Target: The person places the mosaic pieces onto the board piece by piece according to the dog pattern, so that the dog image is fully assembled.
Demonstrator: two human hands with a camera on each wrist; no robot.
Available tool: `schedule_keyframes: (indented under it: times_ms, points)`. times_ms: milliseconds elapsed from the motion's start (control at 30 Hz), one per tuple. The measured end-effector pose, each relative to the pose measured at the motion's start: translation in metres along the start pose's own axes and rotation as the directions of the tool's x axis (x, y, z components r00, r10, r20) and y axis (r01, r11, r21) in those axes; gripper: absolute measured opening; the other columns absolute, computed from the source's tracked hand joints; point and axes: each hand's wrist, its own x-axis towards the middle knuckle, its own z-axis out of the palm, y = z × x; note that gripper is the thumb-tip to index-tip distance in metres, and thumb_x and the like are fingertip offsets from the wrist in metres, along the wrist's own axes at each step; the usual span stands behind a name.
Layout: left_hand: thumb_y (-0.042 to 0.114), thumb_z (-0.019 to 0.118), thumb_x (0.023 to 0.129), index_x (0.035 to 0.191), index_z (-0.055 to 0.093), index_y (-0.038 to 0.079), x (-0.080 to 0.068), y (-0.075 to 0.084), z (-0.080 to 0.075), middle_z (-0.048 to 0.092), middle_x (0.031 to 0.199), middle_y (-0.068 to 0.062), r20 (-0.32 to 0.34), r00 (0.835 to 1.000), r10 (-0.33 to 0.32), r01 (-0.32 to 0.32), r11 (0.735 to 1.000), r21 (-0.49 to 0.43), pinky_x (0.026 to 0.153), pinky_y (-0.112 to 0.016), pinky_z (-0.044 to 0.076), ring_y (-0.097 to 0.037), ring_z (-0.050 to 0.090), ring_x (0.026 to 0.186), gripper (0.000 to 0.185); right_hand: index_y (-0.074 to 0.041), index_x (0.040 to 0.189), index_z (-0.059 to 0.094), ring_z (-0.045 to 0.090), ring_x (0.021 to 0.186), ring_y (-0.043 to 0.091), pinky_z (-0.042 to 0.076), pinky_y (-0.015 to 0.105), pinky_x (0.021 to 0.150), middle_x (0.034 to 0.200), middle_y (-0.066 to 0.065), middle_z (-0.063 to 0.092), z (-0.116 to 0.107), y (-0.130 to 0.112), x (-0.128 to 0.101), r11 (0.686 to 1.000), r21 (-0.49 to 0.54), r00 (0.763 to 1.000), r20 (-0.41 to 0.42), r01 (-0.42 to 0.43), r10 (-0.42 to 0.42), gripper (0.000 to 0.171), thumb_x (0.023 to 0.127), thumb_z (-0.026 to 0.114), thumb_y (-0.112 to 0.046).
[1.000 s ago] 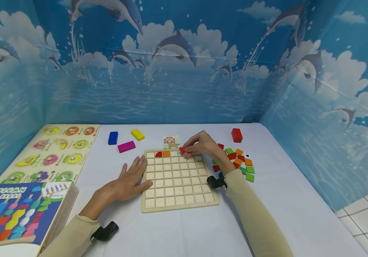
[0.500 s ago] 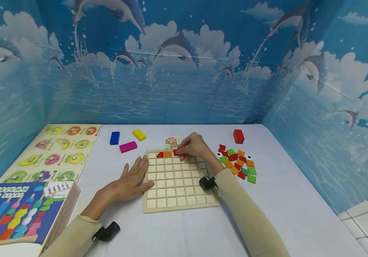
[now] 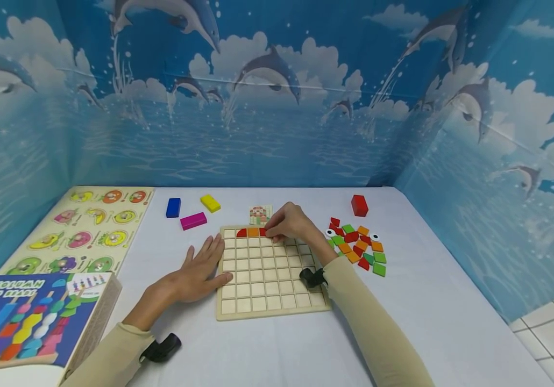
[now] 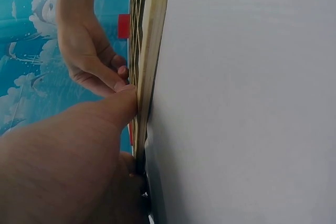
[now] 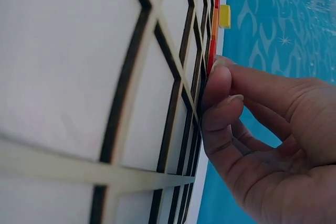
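Note:
My right hand point(image 3: 289, 221) bends over the top row of a wooden grid board point(image 3: 258, 291) and pinches a red tile point(image 3: 263, 232), which sits in a cell there. In the right wrist view the thumb and index fingertips meet at the edge of this red tile point(image 5: 212, 52). Directly left of it lie an orange square tile point(image 3: 253, 232) and a red curved tile point(image 3: 242, 233). My left hand point(image 3: 198, 271) rests flat with spread fingers along the board's left edge, its thumb on the rim. A small pattern card point(image 3: 259, 214) lies just behind the board, partly behind the right hand.
Right of the board is a loose pile of red, green and orange tiles point(image 3: 361, 244), with a red block point(image 3: 359, 205) behind. Blue point(image 3: 173, 208), yellow point(image 3: 210, 203) and magenta point(image 3: 193, 221) blocks lie at back left. A fruit puzzle board point(image 3: 79, 231) and bead-set box point(image 3: 40, 317) fill the left.
My right hand has moved left and down with the red tile, which now sits in the top row beside the orange one. The left hand stays on the board's edge.

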Motion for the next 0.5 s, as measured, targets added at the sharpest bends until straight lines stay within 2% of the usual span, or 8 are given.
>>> schedule_keyframes:
  times_ms: [200, 300, 500]
  points:
    - [0.047, 0.057, 0.109, 0.171, 0.006, -0.003, 0.002, 0.001, -0.001, -0.003, 0.181, -0.018, 0.003, 1.000, 0.004, -0.004, 1.000, 0.008, 0.127, -0.069, -0.012, -0.038, -0.009, 0.167, 0.094, 0.003, 0.112, 0.082, 0.078, 0.078, 0.025, 0.066, 0.035, 0.075, 0.094, 0.017, 0.080, -0.007, 0.000, -0.006, 0.999, -0.029, 1.000, 0.024, 0.015, -0.014, 0.017, 0.100, 0.077, -0.008]
    - [0.046, 0.058, 0.110, 0.171, 0.007, -0.003, 0.001, 0.001, 0.000, -0.003, 0.181, -0.018, 0.002, 1.000, 0.003, -0.003, 1.000, 0.009, 0.127, -0.070, -0.011, -0.039, -0.008, 0.167, 0.093, 0.002, 0.119, 0.080, 0.078, 0.081, 0.030, 0.065, 0.039, 0.076, 0.097, 0.018, 0.080, -0.014, 0.002, -0.011, 0.998, -0.040, 0.998, 0.027, 0.049, -0.048, 0.024, 0.103, 0.075, -0.015]
    - [0.049, 0.057, 0.109, 0.171, 0.007, -0.001, -0.001, -0.002, 0.002, -0.003, 0.182, -0.015, -0.004, 1.000, 0.000, 0.000, 1.000, -0.002, 0.128, -0.068, -0.012, -0.037, -0.010, 0.167, 0.094, 0.003, 0.127, 0.077, 0.072, 0.083, 0.042, 0.058, 0.042, 0.069, 0.097, 0.024, 0.079, -0.044, 0.009, -0.027, 0.994, -0.072, 0.996, -0.002, 0.088, -0.088, 0.032, 0.105, 0.073, -0.021]
